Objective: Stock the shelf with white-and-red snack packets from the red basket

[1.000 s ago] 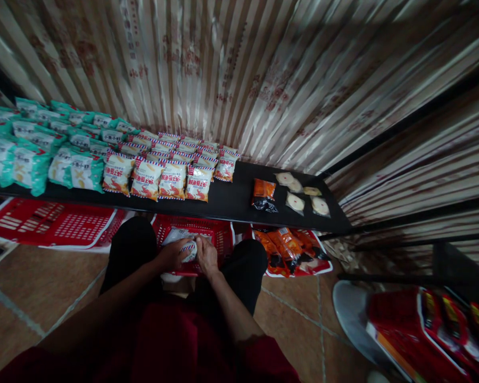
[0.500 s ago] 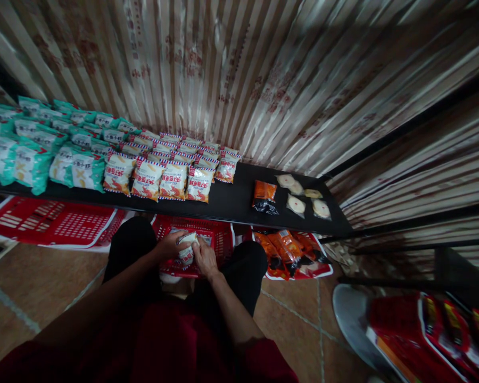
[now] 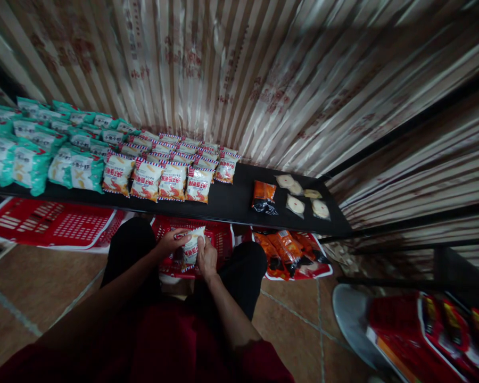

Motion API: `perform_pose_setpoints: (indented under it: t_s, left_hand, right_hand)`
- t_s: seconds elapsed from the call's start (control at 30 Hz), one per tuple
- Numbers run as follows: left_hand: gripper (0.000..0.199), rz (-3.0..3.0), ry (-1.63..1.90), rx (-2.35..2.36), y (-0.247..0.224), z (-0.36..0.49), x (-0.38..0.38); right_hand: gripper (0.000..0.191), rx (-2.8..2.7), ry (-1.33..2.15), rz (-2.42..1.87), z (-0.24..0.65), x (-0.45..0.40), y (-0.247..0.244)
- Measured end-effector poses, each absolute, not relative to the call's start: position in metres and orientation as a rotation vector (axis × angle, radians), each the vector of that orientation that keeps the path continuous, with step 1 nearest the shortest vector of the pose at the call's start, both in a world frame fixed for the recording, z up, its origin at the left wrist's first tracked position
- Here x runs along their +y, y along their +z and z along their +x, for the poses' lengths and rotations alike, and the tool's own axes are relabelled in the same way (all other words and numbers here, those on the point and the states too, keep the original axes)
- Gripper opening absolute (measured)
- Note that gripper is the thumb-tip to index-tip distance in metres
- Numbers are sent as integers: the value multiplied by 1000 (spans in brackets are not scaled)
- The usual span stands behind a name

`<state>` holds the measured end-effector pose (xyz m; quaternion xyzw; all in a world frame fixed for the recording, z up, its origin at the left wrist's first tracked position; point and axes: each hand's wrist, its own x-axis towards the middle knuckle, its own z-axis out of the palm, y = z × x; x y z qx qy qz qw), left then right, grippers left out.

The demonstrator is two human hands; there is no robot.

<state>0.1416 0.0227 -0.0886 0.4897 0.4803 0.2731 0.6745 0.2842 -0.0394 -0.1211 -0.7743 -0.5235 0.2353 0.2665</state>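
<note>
Between my two hands is a white and orange snack bag (image 3: 192, 249) with red lettering, its printed front turned up towards me. My left hand (image 3: 174, 241) grips its left edge, and my right hand (image 3: 207, 256) is closed round its right edge. The bag is held over a red plastic basket (image 3: 222, 239) between my knees; what lies in the basket is mostly hidden by my hands. On the black shelf (image 3: 239, 205) just beyond, several matching snack bags (image 3: 171, 181) stand in rows.
Several teal snack bags (image 3: 87, 171) fill the shelf's left end. An orange and black packet (image 3: 264, 196) and flat round packets (image 3: 295, 205) lie towards its right. Below are a red basket (image 3: 75, 226) and one of orange packets (image 3: 289, 250). A grey stool (image 3: 349, 314) stands at right.
The snack bag in my hands has been opened out flatter and turned, so more of its printed front shows. My right hand has shifted slightly to the right.
</note>
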Motion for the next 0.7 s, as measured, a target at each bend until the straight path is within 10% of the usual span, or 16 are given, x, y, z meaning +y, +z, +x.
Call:
perform_pose_setpoints:
  t_s: [0.7]
  left_hand:
    - [60, 1117, 760, 963, -123, 174, 0]
  right_hand:
    - [69, -962, 665, -2198, 286, -33, -105]
